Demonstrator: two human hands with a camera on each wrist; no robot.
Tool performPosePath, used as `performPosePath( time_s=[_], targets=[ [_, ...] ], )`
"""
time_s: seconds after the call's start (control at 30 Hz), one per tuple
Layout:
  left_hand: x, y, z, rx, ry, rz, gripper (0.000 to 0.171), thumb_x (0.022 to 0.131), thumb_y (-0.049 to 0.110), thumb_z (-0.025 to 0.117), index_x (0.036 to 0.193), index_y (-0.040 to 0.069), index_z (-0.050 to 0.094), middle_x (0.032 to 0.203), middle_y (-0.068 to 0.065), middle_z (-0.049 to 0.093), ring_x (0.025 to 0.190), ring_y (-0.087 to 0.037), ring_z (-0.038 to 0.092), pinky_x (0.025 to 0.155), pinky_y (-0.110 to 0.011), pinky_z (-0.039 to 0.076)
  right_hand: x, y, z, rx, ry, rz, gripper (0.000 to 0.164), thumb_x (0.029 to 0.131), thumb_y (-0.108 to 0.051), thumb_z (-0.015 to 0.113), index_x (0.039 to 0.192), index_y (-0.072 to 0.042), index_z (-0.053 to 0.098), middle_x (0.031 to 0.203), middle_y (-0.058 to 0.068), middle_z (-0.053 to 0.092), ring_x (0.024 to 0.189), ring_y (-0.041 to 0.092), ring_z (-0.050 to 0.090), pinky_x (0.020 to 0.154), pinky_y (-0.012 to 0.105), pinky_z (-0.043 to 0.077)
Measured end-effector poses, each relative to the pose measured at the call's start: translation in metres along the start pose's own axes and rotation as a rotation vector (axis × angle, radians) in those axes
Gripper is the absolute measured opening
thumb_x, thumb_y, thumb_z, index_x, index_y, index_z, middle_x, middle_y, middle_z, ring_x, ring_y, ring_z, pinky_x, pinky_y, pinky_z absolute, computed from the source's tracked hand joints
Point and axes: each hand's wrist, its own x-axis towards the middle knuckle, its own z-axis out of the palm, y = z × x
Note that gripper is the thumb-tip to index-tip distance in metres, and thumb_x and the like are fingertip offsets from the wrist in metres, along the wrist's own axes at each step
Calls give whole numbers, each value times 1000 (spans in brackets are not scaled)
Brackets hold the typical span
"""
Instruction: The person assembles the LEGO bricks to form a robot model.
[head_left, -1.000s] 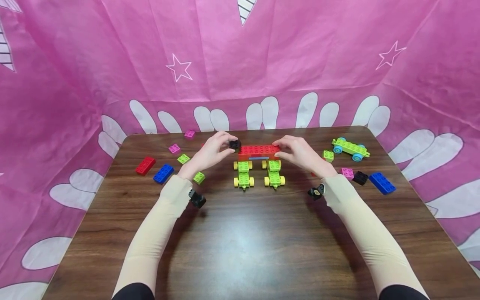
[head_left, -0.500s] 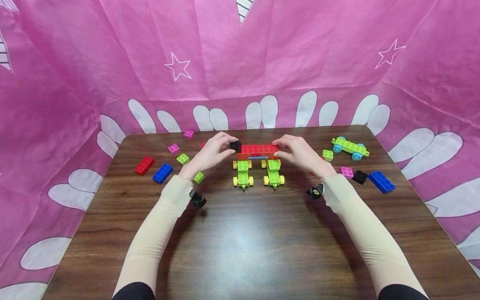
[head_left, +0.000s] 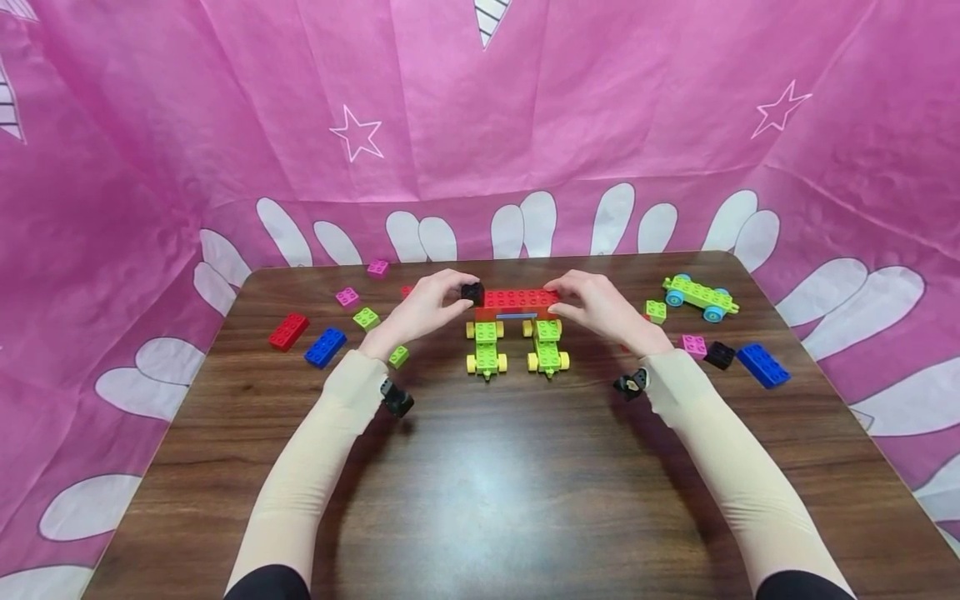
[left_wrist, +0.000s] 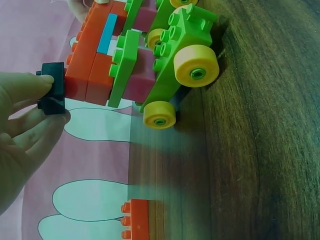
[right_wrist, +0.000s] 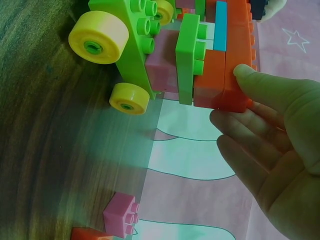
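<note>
Between the thumb and fingers of my left hand (head_left: 431,304) is a small black building brick (left_wrist: 52,87), pinched right at the studs on the left end of a long red brick (head_left: 519,300). My right hand (head_left: 595,305) grips the red brick's right end, thumb on its near face and fingertips at its end. Below lie more red bricks with a thin blue piece (head_left: 517,316) between them. This bridge spans two lime-green wheeled bases, the left base (head_left: 487,357) and the right base (head_left: 550,357), both on yellow wheels. Pink bricks (right_wrist: 162,62) show inside the supports in the wrist views.
Left on the wooden table (head_left: 480,483) lie a red brick (head_left: 289,332), a blue brick (head_left: 326,347) and several small pink and green bricks. Toward the right are a green base with blue wheels (head_left: 700,295), a blue brick (head_left: 764,365) and a black brick (head_left: 720,355). A pink cloth (head_left: 570,108) hangs behind.
My left hand has shifted slightly down and right, bringing the black brick closer onto the red brick's left end. My right hand stays in place on the red brick.
</note>
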Motion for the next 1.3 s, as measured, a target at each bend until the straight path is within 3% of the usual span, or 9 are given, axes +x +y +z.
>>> performPosePath(
  time_s=[0.27, 0.5, 0.67, 1.0, 1.3],
  targets=[
    [1, 4, 0, 98, 1, 31, 37, 90, 12, 61, 124, 1, 56, 117, -14, 61, 105, -25, 62, 90, -37, 53, -1, 0, 1, -3, 2, -6, 34, 83, -22, 71, 114, -10, 65, 106, 6, 67, 95, 19, 64, 86, 39, 52],
    [3, 8, -1, 199, 12, 78, 38, 89, 14, 63, 126, 3, 57, 113, -14, 61, 91, -22, 61, 82, -35, 51, 0, 1, 0, -4, 30, -33, 33, 82, -20, 72, 112, -8, 66, 104, 7, 67, 92, 20, 64, 84, 39, 52],
    [4, 10, -1, 234, 10, 83, 39, 90, 15, 62, 127, 4, 57, 113, -13, 61, 90, -21, 60, 80, -35, 50, 0, 1, 0, -3, 33, -31, 33, 82, -21, 72, 112, -8, 65, 105, 6, 67, 93, 20, 64, 85, 39, 51],
    [6, 15, 2, 320, -15, 81, 38, 91, 15, 60, 127, 4, 56, 113, -12, 57, 97, -21, 58, 87, -34, 50, 0, 1, 1, -3, 26, -27, 33, 84, -22, 70, 113, -8, 65, 107, 7, 67, 96, 22, 64, 86, 40, 51],
    [6, 17, 6, 362, 2, 66, 38, 90, 13, 60, 126, 3, 56, 112, -13, 57, 103, -24, 56, 94, -37, 47, 0, 0, 1, -9, 33, -25, 33, 83, -22, 71, 113, -8, 65, 106, 7, 67, 95, 21, 64, 85, 40, 51]
  ],
)
